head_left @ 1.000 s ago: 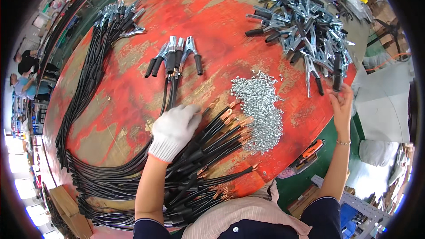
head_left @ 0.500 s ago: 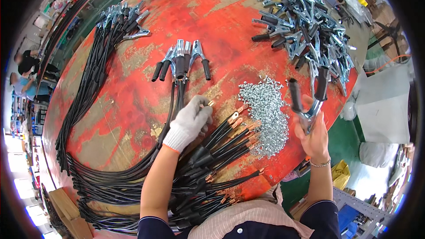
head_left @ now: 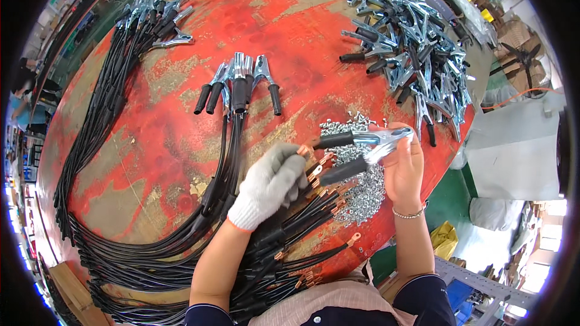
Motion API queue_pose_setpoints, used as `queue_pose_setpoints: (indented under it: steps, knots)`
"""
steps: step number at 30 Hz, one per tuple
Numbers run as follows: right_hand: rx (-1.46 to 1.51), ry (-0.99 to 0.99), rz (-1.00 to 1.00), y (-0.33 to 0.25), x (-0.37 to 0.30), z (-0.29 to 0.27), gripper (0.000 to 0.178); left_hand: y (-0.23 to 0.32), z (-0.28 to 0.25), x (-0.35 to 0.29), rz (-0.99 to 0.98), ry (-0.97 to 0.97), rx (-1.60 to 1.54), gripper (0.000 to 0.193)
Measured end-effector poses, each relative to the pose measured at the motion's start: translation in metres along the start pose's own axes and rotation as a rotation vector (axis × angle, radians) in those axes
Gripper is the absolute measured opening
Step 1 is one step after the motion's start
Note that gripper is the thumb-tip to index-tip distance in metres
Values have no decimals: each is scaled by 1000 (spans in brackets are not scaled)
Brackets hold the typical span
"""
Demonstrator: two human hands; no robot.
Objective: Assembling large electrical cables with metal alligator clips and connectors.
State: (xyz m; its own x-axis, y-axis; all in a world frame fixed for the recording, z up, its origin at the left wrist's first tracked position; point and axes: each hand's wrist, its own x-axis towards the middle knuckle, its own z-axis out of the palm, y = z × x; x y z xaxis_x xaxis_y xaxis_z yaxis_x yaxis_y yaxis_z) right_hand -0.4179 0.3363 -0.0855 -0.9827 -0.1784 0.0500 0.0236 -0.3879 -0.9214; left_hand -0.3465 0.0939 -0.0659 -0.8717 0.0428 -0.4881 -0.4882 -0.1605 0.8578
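Note:
My left hand, in a white knit glove, pinches the end of a black cable close to its copper lug. Bare, with a beaded bracelet at the wrist, my right hand grips a silver spring clamp by the jaw end. The clamp's two black-sleeved handles point left, toward the lug, one just beside it. Under my left hand lies a bundle of black cables with copper lugs. Small silver screws are heaped beneath the clamp, partly hidden by it.
A large pile of spring clamps covers the far right of the red, worn table. Several clamps on cables lie ahead of my left hand. A long cable bundle with clamps runs down the left side.
My right hand has brought the clamp left, over the screws, and swung its handles from pointing away to pointing left. My left hand has shifted slightly right with the lug.

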Motion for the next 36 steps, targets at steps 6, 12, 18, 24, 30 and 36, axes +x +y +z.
queue_pose_setpoints:
  steps: [6,12,18,24,30,36]
  knots:
    - [90,-129,-88,1,10,28,35,-5,1,-9,-1,-47,-15,25]
    - [520,201,33,-10,18,31,36,-1,2,-6,-35,59,-145,19]
    - [254,20,-107,-38,-6,31,45,-13,4,0,905,478,928,49]
    - [-779,-521,-660,-77,-52,55,37,8,49,-45,731,-294,700,48]
    - [-471,-457,68,-41,-102,27,38,-2,62,-83,549,2,377,39]
    - [-651,-496,0,-40,-130,5,39,-12,106,-98,630,97,242,41]
